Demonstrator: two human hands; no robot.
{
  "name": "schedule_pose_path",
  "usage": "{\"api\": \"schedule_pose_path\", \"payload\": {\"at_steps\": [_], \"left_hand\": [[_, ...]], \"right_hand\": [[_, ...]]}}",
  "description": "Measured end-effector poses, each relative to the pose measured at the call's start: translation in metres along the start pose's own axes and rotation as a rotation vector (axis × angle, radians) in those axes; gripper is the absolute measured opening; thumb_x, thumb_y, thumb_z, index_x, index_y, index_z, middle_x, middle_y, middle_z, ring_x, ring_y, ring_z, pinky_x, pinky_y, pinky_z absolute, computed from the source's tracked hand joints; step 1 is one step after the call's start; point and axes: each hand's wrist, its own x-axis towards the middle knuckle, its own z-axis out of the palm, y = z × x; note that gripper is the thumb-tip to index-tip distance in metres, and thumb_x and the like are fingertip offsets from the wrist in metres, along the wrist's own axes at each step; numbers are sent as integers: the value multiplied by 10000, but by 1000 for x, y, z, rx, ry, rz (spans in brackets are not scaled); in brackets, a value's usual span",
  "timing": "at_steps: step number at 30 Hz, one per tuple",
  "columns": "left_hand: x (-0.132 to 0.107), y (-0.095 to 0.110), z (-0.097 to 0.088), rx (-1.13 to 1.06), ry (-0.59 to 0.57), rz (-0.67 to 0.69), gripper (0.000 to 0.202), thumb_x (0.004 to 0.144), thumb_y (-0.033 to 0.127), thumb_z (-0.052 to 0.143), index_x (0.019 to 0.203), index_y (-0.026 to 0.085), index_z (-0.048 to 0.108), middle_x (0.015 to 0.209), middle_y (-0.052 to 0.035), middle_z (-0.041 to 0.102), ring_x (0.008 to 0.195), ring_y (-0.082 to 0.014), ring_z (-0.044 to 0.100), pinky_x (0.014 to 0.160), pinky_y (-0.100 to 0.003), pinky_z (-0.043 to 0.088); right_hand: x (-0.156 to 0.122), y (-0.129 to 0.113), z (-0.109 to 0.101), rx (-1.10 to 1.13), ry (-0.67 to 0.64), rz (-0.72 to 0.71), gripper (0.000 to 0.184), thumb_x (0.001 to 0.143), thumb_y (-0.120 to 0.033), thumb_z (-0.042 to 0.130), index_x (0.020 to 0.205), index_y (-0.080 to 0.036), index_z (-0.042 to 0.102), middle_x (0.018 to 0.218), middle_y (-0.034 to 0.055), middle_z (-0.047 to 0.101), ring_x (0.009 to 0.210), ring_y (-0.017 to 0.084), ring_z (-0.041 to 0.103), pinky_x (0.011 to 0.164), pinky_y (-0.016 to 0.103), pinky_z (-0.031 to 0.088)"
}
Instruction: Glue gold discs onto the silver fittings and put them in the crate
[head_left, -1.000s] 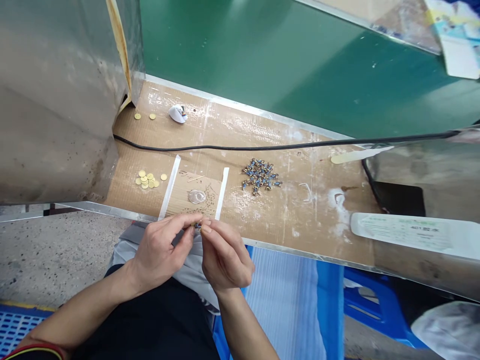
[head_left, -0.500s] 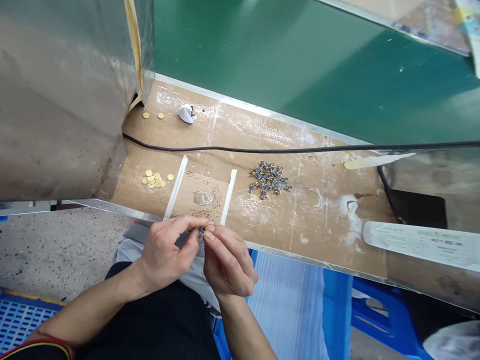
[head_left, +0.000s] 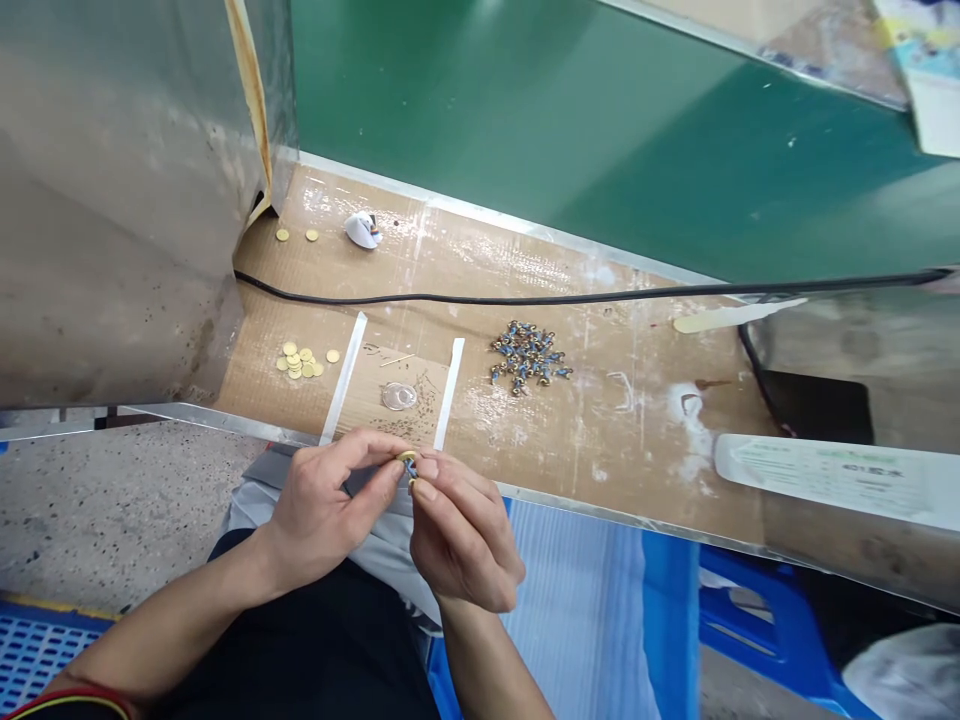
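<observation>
A small brass-and-blue piece [head_left: 409,461] is pinched between both hands just below the middle of the frame, over the near metal edge of the table [head_left: 600,440]. The left hand [head_left: 322,510] is closed on it with thumb and forefinger from the left side; the right hand [head_left: 457,540] is closed on it from the right, its other fingers curled in toward the palm. The fingertips of the two hands are touching around the piece, so little of it can be seen — a yellow rim above and a blue spot beneath.

On the cardboard-covered table, directly above the hands, a clear round disc [head_left: 398,396] is seen lying between two white strips [head_left: 343,378]. To the left of the strips a small heap of brass discs [head_left: 301,361] is gathered, and two more brass discs [head_left: 294,235] lie apart at the upper left, near a small white object [head_left: 361,229]. Right of the strips, a cluster of blue-and-gold parts [head_left: 527,357] is piled near the frame's centre. A black cable [head_left: 525,297] is stretched across the table from left to right, behind the heaps. A green belt [head_left: 600,130] fills the upper part of the frame — a grey metal housing [head_left: 112,200] stands at the left. A long white label [head_left: 832,472] is laid at the right edge of the table, and a blue stool [head_left: 750,620] is seen below it.
</observation>
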Motion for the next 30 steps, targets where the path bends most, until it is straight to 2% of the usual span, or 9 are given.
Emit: {"api": "schedule_pose_path", "payload": {"at_steps": [4, 7, 9, 13, 15, 19, 25, 30], "left_hand": [[4, 0, 1, -61, 39, -6, 175, 1013, 108, 771, 1075, 230, 879, 999, -2, 911, 858, -154, 883, 822, -214, 725], [5, -1, 1, -67, 57, -9, 144, 988, 119, 793, 1027, 221, 887, 972, -8, 911, 829, -167, 879, 772, -227, 721], [5, -1, 2, -58, 55, -4, 132, 983, 127, 793, 1018, 215, 885, 976, -15, 912, 833, -174, 880, 767, -238, 719], [5, 1, 2, -12, 51, 23, 144, 961, 104, 781, 987, 214, 871, 927, -3, 902, 792, -162, 865, 759, -237, 711], [6, 2, 3, 19, 43, 47, 154, 953, 91, 771, 969, 215, 861, 905, 2, 896, 770, -158, 856, 751, -238, 709], [6, 2, 5, 68, 37, 101, 157, 954, 79, 753, 962, 212, 836, 894, 13, 888, 741, -141, 838, 740, -226, 690], [6, 0, 6, 148, 39, 153, 167, 950, 62, 736, 958, 214, 804, 875, 23, 875, 741, -135, 833, 722, -219, 657], [4, -1, 7, 179, 32, 184, 166, 957, 70, 734, 973, 219, 806, 902, 13, 884, 772, -148, 843, 754, -232, 667]], "right_hand": [[0, -1, -3, 36, -1, -4, 467, 986, -37, 830, 1405, -242, 801, 1180, 68, 879, 1066, 293, 889, 837, 464, 819], [3, -3, -7, 88, -27, 60, 456, 1011, -88, 822, 1427, -271, 791, 1168, 67, 878, 1040, 279, 885, 807, 444, 800], [7, -4, -11, 136, -49, 186, 415, 1045, -121, 790, 1423, -292, 787, 1180, 67, 874, 1031, 261, 878, 824, 432, 783], [17, -6, -16, 224, -137, 469, 350, 1037, -64, 770, 1302, -287, 825, 1126, 48, 871, 1013, 215, 857, 867, 372, 749], [21, -6, -16, 266, -164, 490, 321, 1029, -52, 777, 1240, -286, 837, 1085, 37, 873, 1000, 207, 852, 858, 354, 738], [24, -8, -15, 319, -137, 492, 290, 1018, -44, 788, 1176, -282, 844, 1050, 33, 874, 968, 200, 848, 843, 349, 730], [25, -10, -18, 399, -139, 608, 286, 998, -34, 813, 1138, -281, 852, 1053, 23, 877, 972, 181, 850, 836, 299, 720], [26, -12, -22, 396, -154, 662, 217, 1008, -80, 810, 1076, -279, 865, 1016, 23, 878, 931, 196, 860, 806, 309, 729]]}}
